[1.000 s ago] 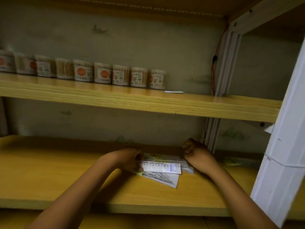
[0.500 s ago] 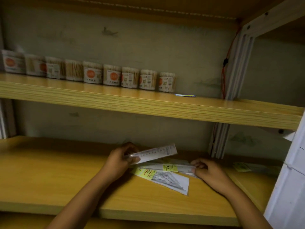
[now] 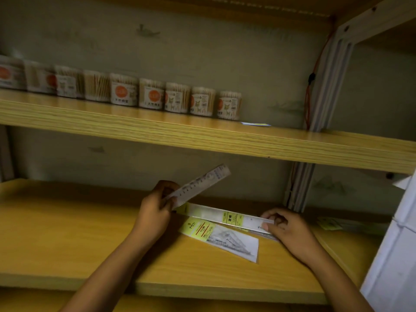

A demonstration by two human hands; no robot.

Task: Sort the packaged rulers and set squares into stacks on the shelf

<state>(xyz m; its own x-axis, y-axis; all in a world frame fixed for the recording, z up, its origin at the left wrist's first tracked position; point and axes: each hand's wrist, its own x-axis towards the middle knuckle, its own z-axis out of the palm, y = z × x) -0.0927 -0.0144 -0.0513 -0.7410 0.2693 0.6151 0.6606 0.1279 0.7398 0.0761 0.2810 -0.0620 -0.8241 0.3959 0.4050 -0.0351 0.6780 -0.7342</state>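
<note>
Two hands at work on the lower shelf (image 3: 67, 239). Left hand (image 3: 155, 212) pinching one end of a short packaged ruler (image 3: 200, 184), far end tilted up and away from the grip, clear of the board. Right hand (image 3: 286, 228) pinching the right end of a long packaged ruler (image 3: 225, 216), other end reaching toward the left hand, just under the raised ruler. Below and in front of that grip, flat on the shelf, a packaged set square (image 3: 222, 238) with a yellow header, partly tucked under the long ruler.

Likely light, thin and fairly stiff, all three, in slick plastic sleeves prone to sliding over one another. Best taken by an end or long edge, thumb on top. Stacking by kind not yet done. Up above, a row of cotton swab tubs (image 3: 153, 95).
</note>
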